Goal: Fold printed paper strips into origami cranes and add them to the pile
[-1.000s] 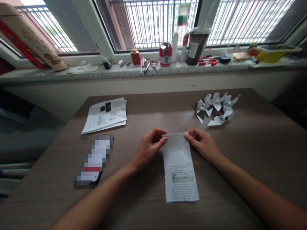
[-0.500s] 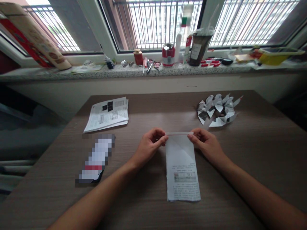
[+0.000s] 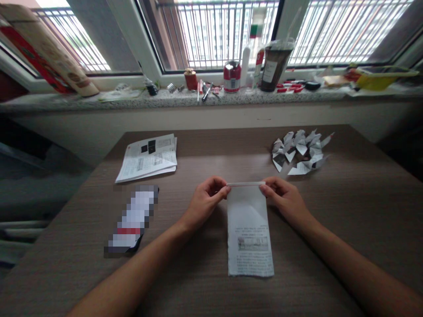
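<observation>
A printed strip of paper (image 3: 249, 220) stretches toward me over the brown table, with a narrow fold along its far edge. My left hand (image 3: 211, 196) pinches the left end of that fold between thumb and fingers. At the right end of the same fold, my right hand (image 3: 282, 193) has a similar pinch. Print shows on the near half of the strip, while the far half is mostly blank. The near edge looks slightly ragged.
A stack of printed sheets (image 3: 148, 158) lies at the back left, with a blurred-out phone (image 3: 134, 220) nearer me. Folded paper pieces (image 3: 300, 149) form a ring at the back right. Behind the table, the windowsill (image 3: 185, 99) holds a can (image 3: 231, 77), a cup (image 3: 274, 66) and tools.
The near end of the paper has shifted slightly left. Both hands keep their pinch on the far fold and have barely moved.
</observation>
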### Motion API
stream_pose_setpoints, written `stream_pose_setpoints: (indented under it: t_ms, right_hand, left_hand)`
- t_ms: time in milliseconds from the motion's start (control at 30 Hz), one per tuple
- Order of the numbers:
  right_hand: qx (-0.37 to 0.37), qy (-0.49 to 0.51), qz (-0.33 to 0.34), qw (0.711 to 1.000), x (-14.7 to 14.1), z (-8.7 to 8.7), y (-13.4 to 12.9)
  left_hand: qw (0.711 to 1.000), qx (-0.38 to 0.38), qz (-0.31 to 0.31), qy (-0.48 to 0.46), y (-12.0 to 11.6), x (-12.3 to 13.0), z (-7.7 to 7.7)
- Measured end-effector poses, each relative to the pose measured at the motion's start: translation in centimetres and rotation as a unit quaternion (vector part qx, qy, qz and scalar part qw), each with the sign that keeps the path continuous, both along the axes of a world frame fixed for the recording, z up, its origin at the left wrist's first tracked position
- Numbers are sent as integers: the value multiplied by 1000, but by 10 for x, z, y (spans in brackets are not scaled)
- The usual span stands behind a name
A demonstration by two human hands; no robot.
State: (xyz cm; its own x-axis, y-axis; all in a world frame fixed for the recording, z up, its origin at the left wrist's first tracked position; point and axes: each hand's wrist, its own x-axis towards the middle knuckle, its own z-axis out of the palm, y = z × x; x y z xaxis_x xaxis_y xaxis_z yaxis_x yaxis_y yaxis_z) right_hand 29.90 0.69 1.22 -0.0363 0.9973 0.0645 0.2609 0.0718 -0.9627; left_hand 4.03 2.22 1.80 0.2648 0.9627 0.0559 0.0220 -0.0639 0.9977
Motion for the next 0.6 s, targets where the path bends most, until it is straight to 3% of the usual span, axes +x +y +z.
stream_pose_setpoints:
  t_ms: [600]
  right_hand:
    - [-35, 16, 26, 999, -1, 1, 2]
  left_hand:
    - [1000, -18, 17, 19, 3, 1, -6]
